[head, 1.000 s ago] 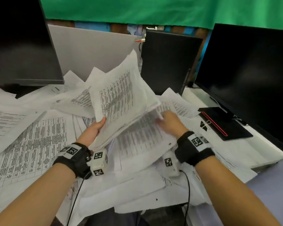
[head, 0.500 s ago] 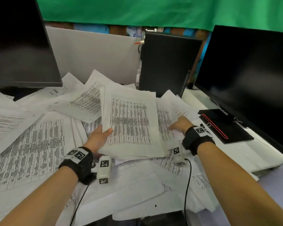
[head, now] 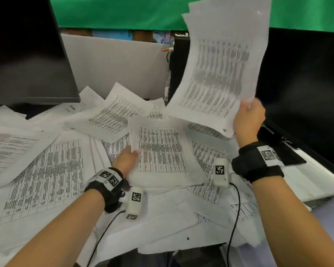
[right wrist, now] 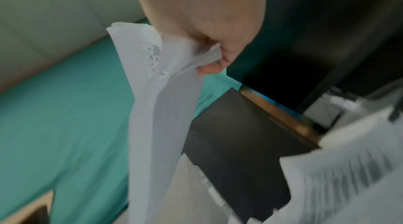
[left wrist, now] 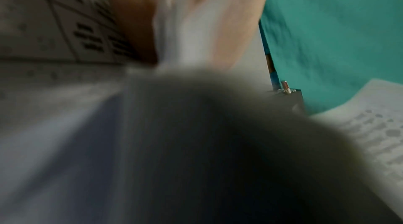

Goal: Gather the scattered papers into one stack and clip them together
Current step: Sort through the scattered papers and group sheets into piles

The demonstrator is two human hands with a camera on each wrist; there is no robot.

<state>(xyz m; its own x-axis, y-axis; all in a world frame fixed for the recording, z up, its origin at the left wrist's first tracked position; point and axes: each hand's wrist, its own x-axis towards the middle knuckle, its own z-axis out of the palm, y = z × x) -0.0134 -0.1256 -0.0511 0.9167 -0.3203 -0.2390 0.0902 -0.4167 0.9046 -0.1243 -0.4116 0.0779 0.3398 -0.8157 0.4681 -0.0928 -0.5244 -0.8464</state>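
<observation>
Since half a second earlier, limp, light sheets [head: 218, 74] had been raised by a corner pinched in the right hand [head: 248, 120], while the stack [head: 162, 153] on the desk's scattered papers [head: 44, 170] was gripped at its left edge by the left hand [head: 126, 160].

White desk [head: 316, 191] buried under paper

Loose white printed sheets [head: 42, 170] cover it from nine to three o'clock; black monitors [head: 25, 54] stand at ten and two.

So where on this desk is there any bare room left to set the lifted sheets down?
Hardly any. Loose papers cover the desk from the left monitor to the right monitor. The only clear landing is atop the stack held by the left hand; the right hand holds the lifted sheets.
</observation>
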